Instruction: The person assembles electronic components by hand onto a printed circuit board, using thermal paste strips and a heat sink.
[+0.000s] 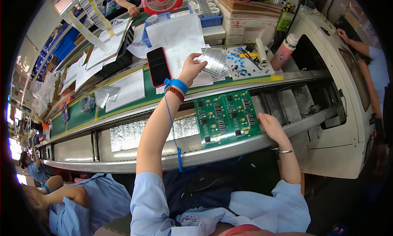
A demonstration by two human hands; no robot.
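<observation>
My left hand (193, 69), with a blue wrist strap and a red beaded bracelet, is closed at the left edge of a silvery-white sheet of small labels (213, 63), pinching it above the papers. Below it, a green circuit board (227, 119) with black digit displays and small yellow and black parts lies across the rails of the metal conveyor (123, 161). My right hand (272, 127), a metal bangle on its wrist, grips the board's right edge; some of its fingertips are hidden.
A red-edged phone (158, 68) lies left of my left hand. A white board of blue and black parts (247, 64) with tweezers lies to the right, near a pink bottle (284, 52). Behind are a red fan (161, 1) and co-workers. A pale machine (333, 84) borders the conveyor's right end.
</observation>
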